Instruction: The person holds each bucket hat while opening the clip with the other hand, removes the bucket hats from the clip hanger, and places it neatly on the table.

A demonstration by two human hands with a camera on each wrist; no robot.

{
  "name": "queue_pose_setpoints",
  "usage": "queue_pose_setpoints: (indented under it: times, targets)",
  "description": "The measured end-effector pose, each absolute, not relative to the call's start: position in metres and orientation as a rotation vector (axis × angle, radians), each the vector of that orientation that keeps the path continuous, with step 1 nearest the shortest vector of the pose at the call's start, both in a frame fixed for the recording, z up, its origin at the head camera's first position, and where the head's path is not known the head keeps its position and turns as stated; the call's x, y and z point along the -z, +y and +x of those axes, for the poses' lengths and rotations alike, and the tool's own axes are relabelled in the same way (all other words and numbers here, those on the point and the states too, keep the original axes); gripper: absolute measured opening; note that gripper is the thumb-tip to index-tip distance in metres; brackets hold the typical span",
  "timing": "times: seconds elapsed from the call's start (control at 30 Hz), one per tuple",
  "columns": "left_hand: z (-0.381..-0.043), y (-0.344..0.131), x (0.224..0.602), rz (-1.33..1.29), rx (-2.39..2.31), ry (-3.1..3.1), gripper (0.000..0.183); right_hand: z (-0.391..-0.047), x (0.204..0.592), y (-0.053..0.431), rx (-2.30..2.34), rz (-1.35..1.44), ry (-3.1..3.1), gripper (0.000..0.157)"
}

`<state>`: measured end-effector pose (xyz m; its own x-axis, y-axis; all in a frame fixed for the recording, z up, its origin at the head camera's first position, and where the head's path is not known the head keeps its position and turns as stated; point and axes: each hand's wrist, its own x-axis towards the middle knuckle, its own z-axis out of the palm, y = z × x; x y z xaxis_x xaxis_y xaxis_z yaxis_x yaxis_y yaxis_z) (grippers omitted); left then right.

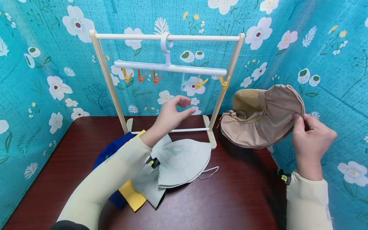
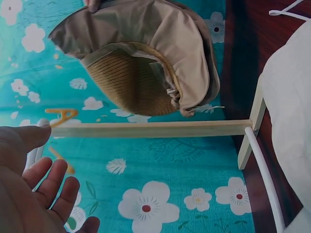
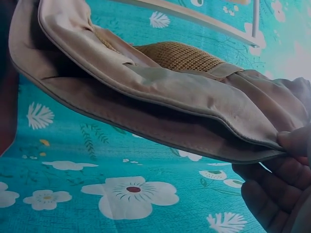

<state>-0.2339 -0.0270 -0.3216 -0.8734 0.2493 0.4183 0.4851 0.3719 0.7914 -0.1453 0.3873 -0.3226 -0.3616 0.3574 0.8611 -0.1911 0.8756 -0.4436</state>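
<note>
My right hand (image 1: 311, 137) pinches the brim of a tan sun hat (image 1: 276, 111) between thumb and fingers, at the right. The hat hangs in the air with a woven crown and a small tie at its far end; the right wrist view shows its doubled brim (image 3: 160, 92). My left hand (image 1: 175, 110) is held up with nothing in it, thumb and fingers apart, before a white clip hanger (image 1: 195, 68). Several clips dangle from the hanger, among them a yellow clip (image 1: 224, 82) at its right end and an orange clip (image 1: 156, 77).
The hanger hooks over a wooden rack (image 1: 109, 80). Beneath my left arm on the dark red table (image 1: 230, 198) lie a pale sun hat (image 1: 184, 163) with a cord, a grey-green cloth piece (image 1: 146, 182), a yellow one (image 1: 133, 196) and a blue one (image 1: 107, 153). Flowered turquoise cloth surrounds the table.
</note>
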Motion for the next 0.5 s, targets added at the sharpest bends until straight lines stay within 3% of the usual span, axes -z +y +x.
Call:
queue_pose_setpoints:
  times: [0.5]
  targets:
    - [-0.195, -0.079, 0.339, -0.68, 1.485, -2.432, 0.032, -0.141, 0.332, 0.394, -0.54, -0.102, -1.808, 0.044]
